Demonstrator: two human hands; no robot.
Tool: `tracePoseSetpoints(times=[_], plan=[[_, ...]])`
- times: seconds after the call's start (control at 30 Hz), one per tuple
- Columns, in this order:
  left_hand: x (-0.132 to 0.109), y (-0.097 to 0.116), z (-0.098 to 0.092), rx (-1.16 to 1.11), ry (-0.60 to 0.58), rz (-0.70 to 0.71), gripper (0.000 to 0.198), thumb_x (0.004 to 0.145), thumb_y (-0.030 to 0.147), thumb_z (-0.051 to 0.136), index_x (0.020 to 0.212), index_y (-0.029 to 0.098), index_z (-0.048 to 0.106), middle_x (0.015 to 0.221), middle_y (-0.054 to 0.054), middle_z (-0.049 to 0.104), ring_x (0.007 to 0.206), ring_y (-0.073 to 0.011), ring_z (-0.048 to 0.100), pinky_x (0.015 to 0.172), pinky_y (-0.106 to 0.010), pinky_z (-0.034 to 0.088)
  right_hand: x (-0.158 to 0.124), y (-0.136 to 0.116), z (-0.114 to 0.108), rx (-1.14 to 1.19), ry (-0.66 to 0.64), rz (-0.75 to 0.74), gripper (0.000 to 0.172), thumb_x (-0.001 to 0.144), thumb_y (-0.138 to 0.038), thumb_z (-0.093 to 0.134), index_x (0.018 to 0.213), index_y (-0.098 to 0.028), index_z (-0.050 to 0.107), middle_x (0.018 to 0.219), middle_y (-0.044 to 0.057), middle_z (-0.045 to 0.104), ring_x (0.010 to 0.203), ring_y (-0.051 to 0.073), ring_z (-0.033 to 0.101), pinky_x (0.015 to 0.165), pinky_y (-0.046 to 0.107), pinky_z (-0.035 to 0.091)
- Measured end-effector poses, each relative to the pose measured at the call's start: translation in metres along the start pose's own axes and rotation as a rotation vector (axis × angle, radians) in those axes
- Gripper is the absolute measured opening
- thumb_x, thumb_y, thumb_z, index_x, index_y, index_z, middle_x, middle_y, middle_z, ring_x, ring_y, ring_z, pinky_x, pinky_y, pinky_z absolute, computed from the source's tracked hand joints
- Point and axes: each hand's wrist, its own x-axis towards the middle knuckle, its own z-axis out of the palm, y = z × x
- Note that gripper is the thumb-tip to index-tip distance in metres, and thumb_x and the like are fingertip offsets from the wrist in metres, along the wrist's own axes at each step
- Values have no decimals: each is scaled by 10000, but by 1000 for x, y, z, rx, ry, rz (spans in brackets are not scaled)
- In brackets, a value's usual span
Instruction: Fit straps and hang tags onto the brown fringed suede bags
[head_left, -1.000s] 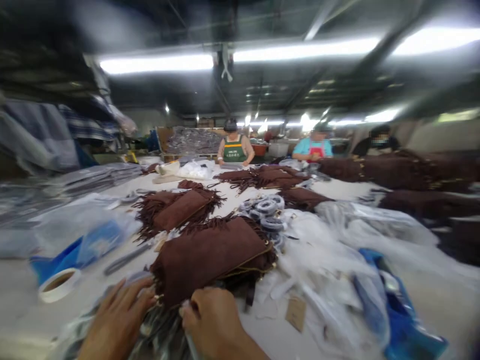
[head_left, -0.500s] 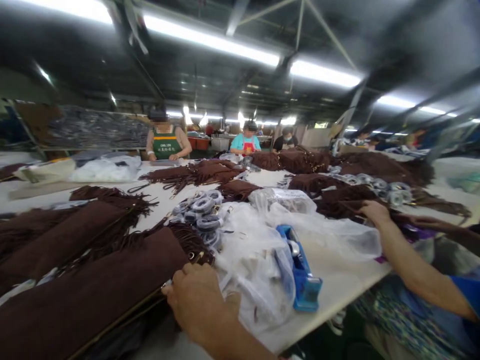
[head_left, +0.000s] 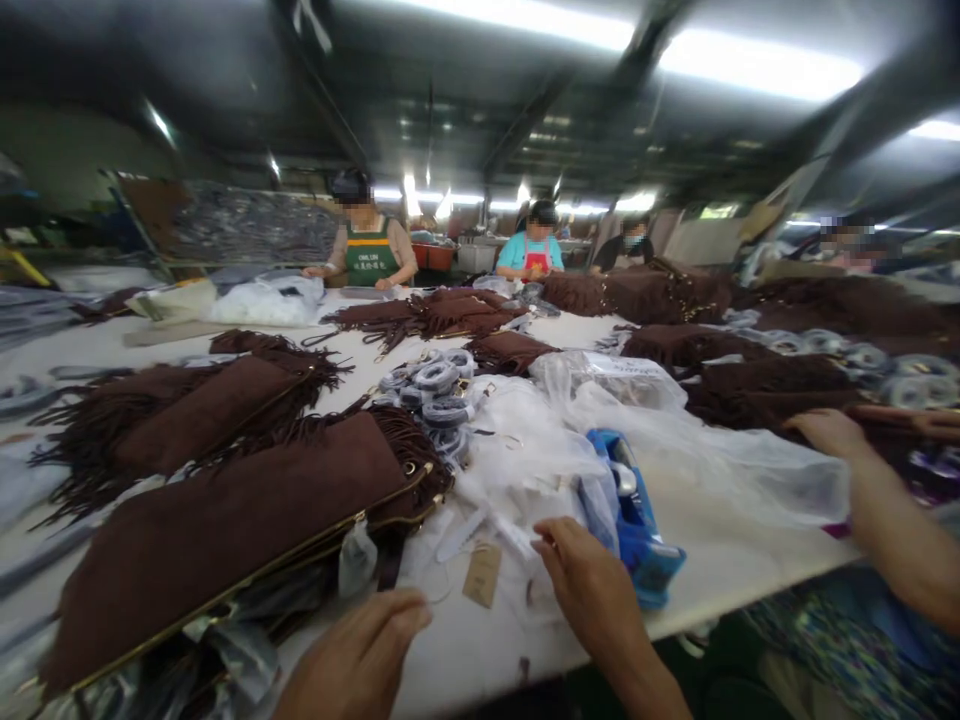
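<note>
My left hand (head_left: 360, 655) lies low on the white table (head_left: 735, 560), fingers stretched toward a thin string by a brown paper tag (head_left: 482, 573), holding nothing I can see. My right hand (head_left: 589, 590) reaches into a heap of clear plastic bags (head_left: 525, 470), its fingertips curled onto the plastic beside a blue tape dispenser (head_left: 637, 520). A stack of brown fringed suede bags (head_left: 240, 520) lies just left of both hands.
More brown fringed bags (head_left: 202, 400) and rolls of tape (head_left: 435, 385) cover the table. A co-worker's arm (head_left: 885, 520) reaches in from the right. Other people (head_left: 371, 250) work at the far end.
The view swung left. My right hand left the edge of the brown bag and moved right onto the plastic bags; my left hand came back into view at the bottom.
</note>
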Motion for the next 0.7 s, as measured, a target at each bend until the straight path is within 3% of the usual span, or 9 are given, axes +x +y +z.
tracePoseSetpoints(times=[0.13, 0.27, 0.37, 0.43, 0.57, 0.7], plan=[[69, 38, 41, -110, -50, -9, 423, 915, 104, 387, 1299, 217, 523, 1281, -98, 608, 1148, -219, 601, 967, -342, 528, -13, 1, 4, -98, -46, -23, 78, 861, -212, 622, 939, -204, 617, 936, 54, 666, 910, 259, 657, 747, 375, 521], [110, 48, 89, -85, -143, 109, 419, 938, 91, 430, 1328, 219, 513, 1331, -110, 564, 1146, -241, 575, 957, -393, 515, -22, 3, 1, -27, -17, -45, 133, 896, -196, 561, 1017, -213, 614, 993, 61, 670, 949, 240, 663, 788, 356, 540], [118, 40, 116, -101, -177, 133, 294, 960, 138, 476, 1221, 205, 595, 1174, -90, 639, 1040, -229, 586, 897, -366, 528, -40, 17, -13, 56, 104, -19, 219, 943, -291, 505, 1142, -234, 577, 1122, 67, 661, 1017, 222, 659, 838, 336, 545], [118, 34, 126, -115, -159, 120, 266, 970, 151, 474, 1191, 201, 614, 1138, -80, 647, 1009, -219, 574, 878, -353, 526, -58, 30, -23, 52, 153, 48, 224, 964, -362, 464, 1119, -259, 589, 1083, 52, 689, 961, 216, 686, 793, 317, 559], [116, 30, 130, -123, -136, 130, 276, 978, 147, 461, 1201, 207, 612, 1154, -82, 638, 1012, -207, 558, 885, -358, 519, -89, 44, -26, 105, 78, 155, 270, 980, -439, 412, 1100, -273, 589, 885, 21, 738, 757, 185, 729, 645, 248, 567], [115, 31, 129, -119, -128, 129, 296, 976, 139, 457, 1222, 215, 603, 1161, -82, 635, 1022, -209, 557, 896, -375, 521, -101, 31, -6, 223, 5, 140, 334, 971, -471, 420, 1181, -234, 524, 789, 20, 722, 644, 182, 717, 585, 237, 554]])
